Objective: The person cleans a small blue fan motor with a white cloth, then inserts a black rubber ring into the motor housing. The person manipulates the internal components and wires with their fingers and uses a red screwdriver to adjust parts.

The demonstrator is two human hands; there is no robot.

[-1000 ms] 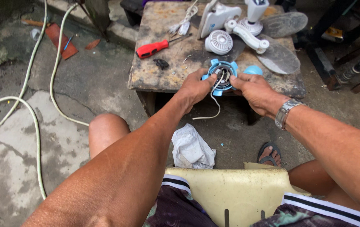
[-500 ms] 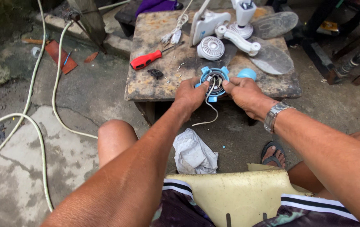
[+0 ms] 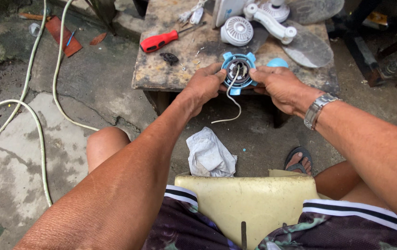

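Gripping a blue motor housing (image 3: 239, 69) from both sides, the hands hold it just above the near edge of the desk (image 3: 170, 69). The left hand (image 3: 205, 85) closes its fingers on the housing's left rim; the right hand (image 3: 279, 85) pinches the right rim, with a metal watch (image 3: 318, 109) on its wrist. Inside the housing sits a dark round core, and a white wire (image 3: 230, 104) runs out of it — hanging down in a loop below the hands, clear of the ground.

On the desk behind the housing lie a round white grille (image 3: 237, 31), a white fan arm (image 3: 272, 23) and a grey fan blade (image 3: 307, 48), close together. A light-blue cap (image 3: 277, 62) shows just past the right hand's fingers. A red-handled screwdriver (image 3: 161, 40) lies toward the desk's left side, with a small black part (image 3: 169, 58) just beside it.

Below the desk, on the concrete floor, a crumpled white cloth (image 3: 210, 155) rests near the front of a yellow stool (image 3: 249, 199) — between the person's knees. A sandalled foot (image 3: 298, 159) stands to the right of it. Pale hoses (image 3: 36, 129) curve across the floor on the left.
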